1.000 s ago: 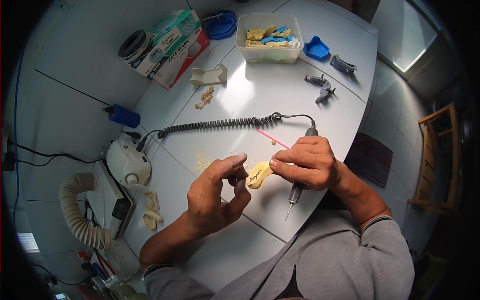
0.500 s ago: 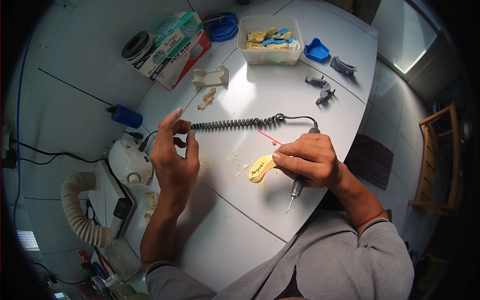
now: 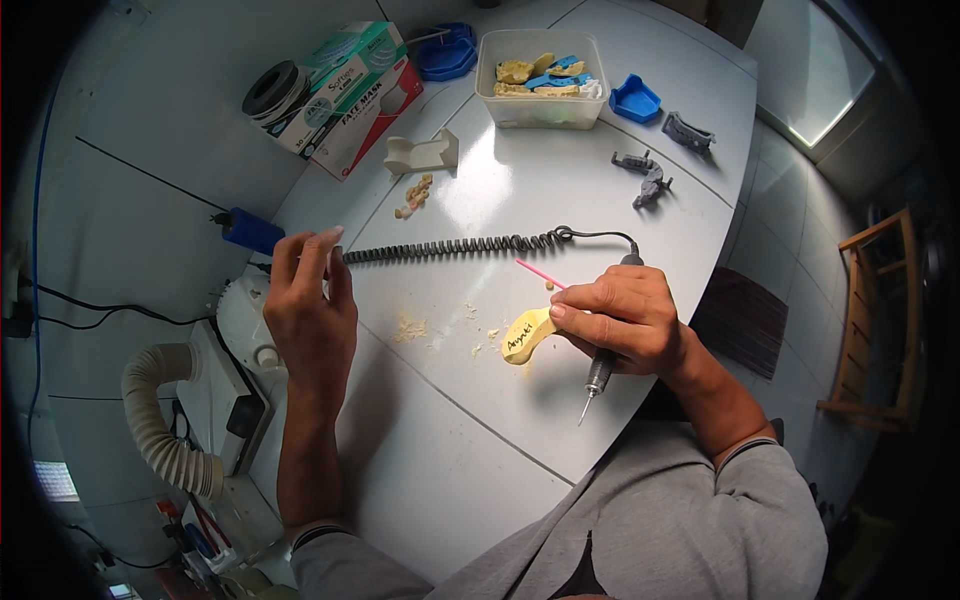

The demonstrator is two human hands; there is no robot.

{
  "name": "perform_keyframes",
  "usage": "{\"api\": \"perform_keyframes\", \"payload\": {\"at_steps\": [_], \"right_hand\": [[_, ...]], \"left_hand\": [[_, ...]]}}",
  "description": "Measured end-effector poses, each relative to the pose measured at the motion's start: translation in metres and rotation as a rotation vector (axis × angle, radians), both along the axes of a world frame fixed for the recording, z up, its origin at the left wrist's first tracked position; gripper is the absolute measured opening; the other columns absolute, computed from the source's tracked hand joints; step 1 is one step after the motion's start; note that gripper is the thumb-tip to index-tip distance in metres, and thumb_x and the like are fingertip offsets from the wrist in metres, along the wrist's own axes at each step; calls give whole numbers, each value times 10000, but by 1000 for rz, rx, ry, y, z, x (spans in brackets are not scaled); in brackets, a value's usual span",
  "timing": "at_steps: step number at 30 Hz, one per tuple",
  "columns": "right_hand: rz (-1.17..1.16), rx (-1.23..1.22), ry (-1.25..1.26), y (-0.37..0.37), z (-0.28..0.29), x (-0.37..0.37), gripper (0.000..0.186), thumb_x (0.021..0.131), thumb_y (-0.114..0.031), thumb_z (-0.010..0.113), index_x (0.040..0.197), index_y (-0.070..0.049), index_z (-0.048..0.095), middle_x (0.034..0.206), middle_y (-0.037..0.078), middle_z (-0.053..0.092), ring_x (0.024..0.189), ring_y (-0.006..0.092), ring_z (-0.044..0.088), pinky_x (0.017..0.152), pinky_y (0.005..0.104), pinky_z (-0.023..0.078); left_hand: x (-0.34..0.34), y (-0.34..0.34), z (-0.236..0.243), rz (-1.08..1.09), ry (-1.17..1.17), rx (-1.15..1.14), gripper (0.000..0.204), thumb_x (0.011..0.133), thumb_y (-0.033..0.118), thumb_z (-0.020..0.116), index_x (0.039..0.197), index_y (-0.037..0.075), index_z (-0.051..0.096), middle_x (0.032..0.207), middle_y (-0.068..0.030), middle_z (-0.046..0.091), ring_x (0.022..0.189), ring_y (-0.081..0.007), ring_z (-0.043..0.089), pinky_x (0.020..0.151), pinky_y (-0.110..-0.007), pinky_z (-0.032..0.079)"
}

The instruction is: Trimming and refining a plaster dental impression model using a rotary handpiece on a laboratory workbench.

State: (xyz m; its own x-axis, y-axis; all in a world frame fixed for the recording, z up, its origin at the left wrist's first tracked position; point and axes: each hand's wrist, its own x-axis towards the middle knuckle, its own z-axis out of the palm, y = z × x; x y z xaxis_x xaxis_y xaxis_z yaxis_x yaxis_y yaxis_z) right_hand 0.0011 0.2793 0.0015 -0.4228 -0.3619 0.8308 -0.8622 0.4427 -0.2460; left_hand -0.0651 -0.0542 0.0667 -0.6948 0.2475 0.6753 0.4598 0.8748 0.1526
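My right hand (image 3: 628,318) grips a yellow dental plaster cast (image 3: 521,338) with dark handwriting on it. In the same hand lies a slim rotary handpiece (image 3: 598,376), its thin metal bur pointing down toward me. A thin pink stick (image 3: 540,274) juts up left from beside those fingertips. My left hand (image 3: 312,318) has loosely bent fingers, with a gap between thumb and forefinger, at the left end of the coiled black cord (image 3: 450,248). Nothing shows in its grasp, though its fingertips are partly hidden. Behind it stands a white rounded motor unit (image 3: 243,318).
Yellow shavings (image 3: 408,328) lie mid-table. Farther back are a plastic tub (image 3: 540,115) of cast pieces, grey dental models (image 3: 648,180), blue moulds (image 3: 634,100), a cream holder (image 3: 425,154) and mask boxes (image 3: 360,110). A ribbed hose (image 3: 150,410) stands left; the table edge curves right.
My left hand has moved left and slightly up, over the motor unit, with its fingers bent further down. My right hand has barely shifted, still gripping the cast and handpiece.
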Motion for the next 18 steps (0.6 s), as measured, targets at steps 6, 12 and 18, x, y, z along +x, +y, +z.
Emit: {"api": "perform_keyframes", "payload": {"at_steps": [6,12,18], "right_hand": [[-1,-5,-9,1,1,1,179,958,-182,882,1073,-48,852,933,91,837,648,141,739,545,289,498],[12,-6,-88,4,9,5,207,959,-200,891,1071,-30,850,889,90,830,657,173,760,562,312,533],[23,17,-102,3,11,4,224,948,-210,907,1053,-22,846,849,84,824,671,188,776,579,320,557]], "left_hand": [[13,9,7,-237,-437,100,276,1024,-39,790,1289,39,808,1026,-76,762,793,-105,711,647,-271,553],[56,53,0,-804,-764,313,822,856,132,1012,1569,28,617,1222,-163,793,1101,-255,814,960,-367,674],[72,58,-31,-752,-1020,603,586,961,-8,902,1474,-21,621,1217,-176,800,1158,-239,811,1039,-366,665]]}}
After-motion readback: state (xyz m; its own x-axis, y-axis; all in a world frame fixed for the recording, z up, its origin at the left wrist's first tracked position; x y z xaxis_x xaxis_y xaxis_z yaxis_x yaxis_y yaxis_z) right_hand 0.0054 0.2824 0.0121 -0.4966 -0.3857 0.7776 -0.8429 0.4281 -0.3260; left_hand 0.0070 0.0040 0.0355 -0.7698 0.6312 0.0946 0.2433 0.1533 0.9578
